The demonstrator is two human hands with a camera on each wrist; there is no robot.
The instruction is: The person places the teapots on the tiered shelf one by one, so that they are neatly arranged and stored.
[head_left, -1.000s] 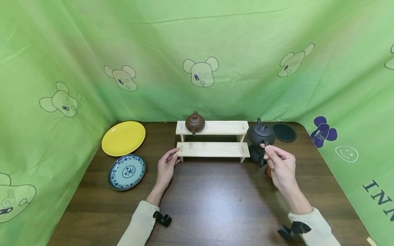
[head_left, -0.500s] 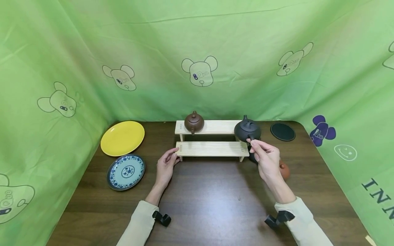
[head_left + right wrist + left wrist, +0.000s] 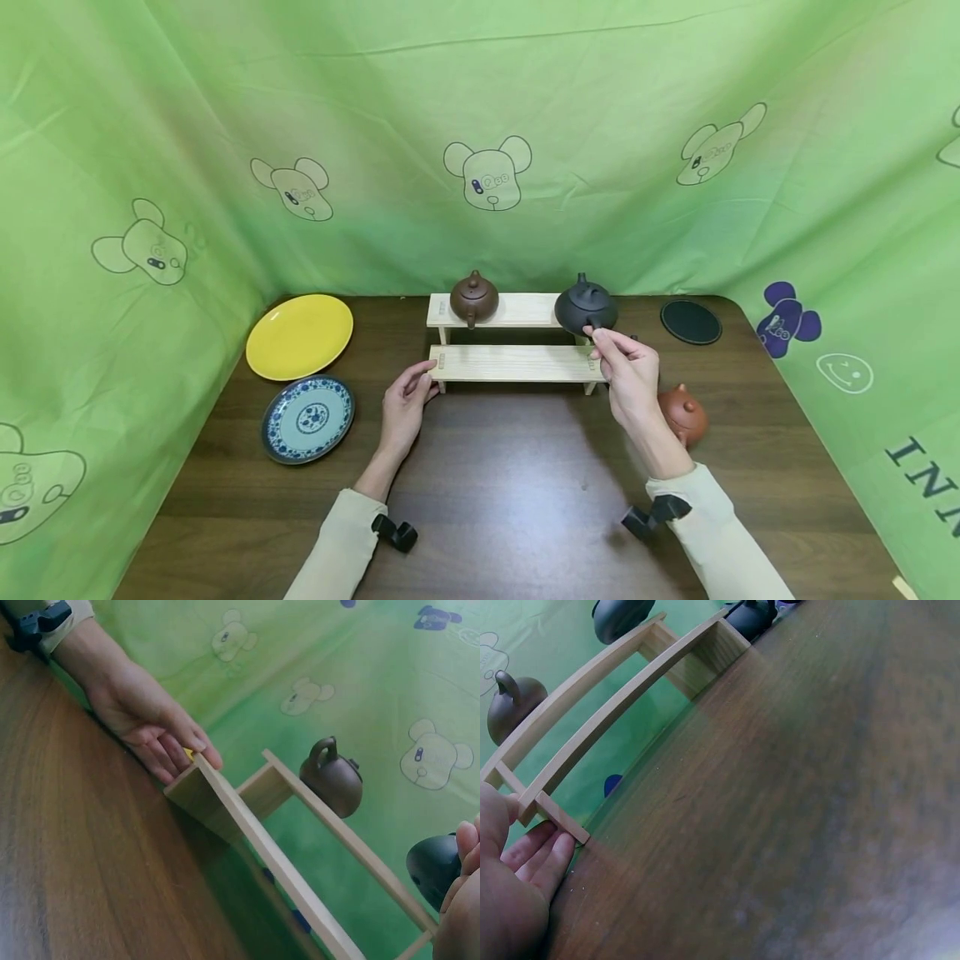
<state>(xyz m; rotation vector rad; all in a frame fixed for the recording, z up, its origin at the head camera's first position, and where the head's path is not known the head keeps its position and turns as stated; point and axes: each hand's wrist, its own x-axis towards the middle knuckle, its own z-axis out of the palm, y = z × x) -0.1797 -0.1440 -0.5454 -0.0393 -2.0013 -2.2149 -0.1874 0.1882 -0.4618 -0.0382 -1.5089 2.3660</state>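
Observation:
My right hand (image 3: 630, 375) pinches the handle of a black teapot (image 3: 585, 308). That teapot is upright at the right end of the upper tier of a two-tier wooden rack (image 3: 517, 364), its spout pointing to the back. At the rack's left side, my left hand (image 3: 405, 408) grips the end of the lower tier, thumb on the board and fingers by the leg (image 3: 562, 817). A dark brown teapot (image 3: 474, 300) sits on the upper tier's left part. Nothing stands on the lower tier.
Right of my right forearm stands a reddish-brown teapot (image 3: 684, 417). A second black teapot (image 3: 751, 616) is beyond the rack's right end, mostly hidden in the head view. A black round mat (image 3: 691, 322) lies back right; yellow (image 3: 300, 337) and blue-patterned plates (image 3: 308, 419) lie left.
My right hand has carried the black teapot leftward, from beyond the rack's right end to the upper tier. The reddish-brown teapot has come into fuller view. My left hand keeps its place.

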